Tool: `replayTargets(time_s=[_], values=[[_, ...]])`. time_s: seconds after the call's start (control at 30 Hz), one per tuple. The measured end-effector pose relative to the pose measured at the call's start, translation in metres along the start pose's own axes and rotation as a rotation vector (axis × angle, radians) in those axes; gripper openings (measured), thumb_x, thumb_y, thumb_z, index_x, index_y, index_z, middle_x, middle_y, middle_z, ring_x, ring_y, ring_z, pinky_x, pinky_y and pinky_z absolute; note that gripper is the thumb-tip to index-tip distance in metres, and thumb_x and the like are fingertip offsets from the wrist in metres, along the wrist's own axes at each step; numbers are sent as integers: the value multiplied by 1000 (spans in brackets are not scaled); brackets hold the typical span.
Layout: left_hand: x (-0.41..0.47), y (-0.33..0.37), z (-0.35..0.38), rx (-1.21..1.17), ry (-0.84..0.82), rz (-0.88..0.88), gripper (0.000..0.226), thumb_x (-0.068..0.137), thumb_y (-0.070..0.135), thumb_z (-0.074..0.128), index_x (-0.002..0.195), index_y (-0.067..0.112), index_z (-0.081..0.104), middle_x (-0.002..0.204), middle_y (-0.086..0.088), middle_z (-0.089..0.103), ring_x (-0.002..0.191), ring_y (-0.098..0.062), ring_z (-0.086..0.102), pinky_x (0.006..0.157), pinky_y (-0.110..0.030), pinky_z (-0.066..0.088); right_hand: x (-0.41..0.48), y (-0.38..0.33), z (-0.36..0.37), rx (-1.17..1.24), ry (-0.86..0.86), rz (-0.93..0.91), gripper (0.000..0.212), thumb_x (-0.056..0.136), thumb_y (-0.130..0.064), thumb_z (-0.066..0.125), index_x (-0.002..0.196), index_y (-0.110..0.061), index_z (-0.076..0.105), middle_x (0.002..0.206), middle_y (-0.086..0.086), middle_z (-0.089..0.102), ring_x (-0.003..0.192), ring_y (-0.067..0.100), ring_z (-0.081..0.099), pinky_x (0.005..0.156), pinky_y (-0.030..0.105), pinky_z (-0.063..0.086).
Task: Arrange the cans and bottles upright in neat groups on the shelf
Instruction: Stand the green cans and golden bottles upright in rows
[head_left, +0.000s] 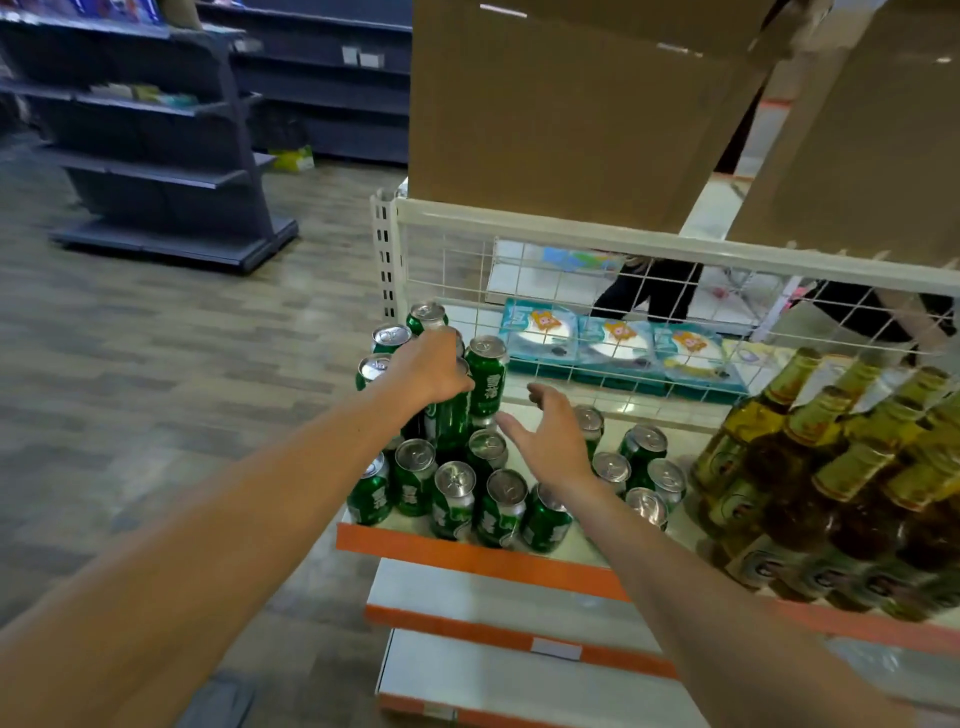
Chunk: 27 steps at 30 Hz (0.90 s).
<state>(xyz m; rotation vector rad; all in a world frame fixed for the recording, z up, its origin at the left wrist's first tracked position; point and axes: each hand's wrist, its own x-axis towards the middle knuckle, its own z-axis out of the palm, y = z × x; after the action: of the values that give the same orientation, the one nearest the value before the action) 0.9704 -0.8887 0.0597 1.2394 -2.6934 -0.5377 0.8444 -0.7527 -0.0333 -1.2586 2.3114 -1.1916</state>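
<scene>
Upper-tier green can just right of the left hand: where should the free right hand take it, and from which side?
Probably wrap the right hand round the green can's side wall at mid-height, coming from its right. It stands upright on lower cans; its right flank is bare, while the left hand, gripping the neighbouring can, crowds its left and wire mesh backs it.

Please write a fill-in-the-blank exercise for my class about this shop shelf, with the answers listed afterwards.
1. The cans on the shelf are ____ in colour.
2. The right hand is open and holds ____.
3. The bottles stand to the ____ of the cans.
4. The shelf's front edge is coloured ____.
Answers: green; nothing; right; orange.
</scene>
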Motion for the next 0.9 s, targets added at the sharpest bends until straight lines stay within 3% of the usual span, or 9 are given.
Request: replayTargets(time_s=[0.2, 0.37, 0.5, 0.63, 0.8, 0.9], values=[[9, 9, -6, 56, 14, 17, 57, 71, 34, 83, 117, 7, 62, 114, -12, 66, 99, -29, 64, 86, -43, 55, 4, -6, 14, 24, -50, -28, 71, 86, -52, 68, 142, -18, 42, 141, -1, 46, 130, 14, 44, 108, 39, 41], [11, 40, -24, 76, 17, 84, 48, 75, 33, 82, 111, 4, 66, 109, -11, 68, 97, -26, 65, 85, -41, 55, 11, -20, 4, 120, -59, -62, 76, 82, -51, 72, 143, -22, 39, 142, -4, 46, 129, 11, 45, 108, 35, 41], [18, 82, -35, 72, 44, 138, 50, 77, 35, 81, 117, 9, 63, 110, -6, 66, 98, -22, 64, 78, -34, 52, 24, -24, -14, 191, 22, -72, 80, 78, -50, 76, 143, -20, 40, 138, 0, 52, 126, 16, 50, 105, 39, 44], [37, 121, -27, 61, 42, 186, 36, 75, 35, 81, 99, 15, 62, 98, -6, 65, 87, -22, 62, 78, -36, 52, 40, -11, -42, 217, 124, -45, 76, 76, -49, 75, 140, -26, 40, 133, -3, 53, 120, 13, 52, 99, 34, 45], [64, 149, 1, -77, 116, 325, 50, 84, 35, 74, 127, 15, 61, 125, -4, 64, 110, -21, 60, 88, -38, 52, 73, 25, -75, 229, 158, 62, 61, 71, -32, 81, 120, -23, 44, 109, -3, 57, 97, 12, 58, 81, 27, 48], [82, 146, 15, -85, 204, 361, 40, 89, 38, 67, 123, 17, 64, 121, -1, 65, 109, -19, 59, 84, -30, 47, 94, 60, -85, 245, 198, 156, 62, 71, -21, 83, 120, -18, 46, 106, -3, 58, 95, 14, 59, 80, 26, 48]])
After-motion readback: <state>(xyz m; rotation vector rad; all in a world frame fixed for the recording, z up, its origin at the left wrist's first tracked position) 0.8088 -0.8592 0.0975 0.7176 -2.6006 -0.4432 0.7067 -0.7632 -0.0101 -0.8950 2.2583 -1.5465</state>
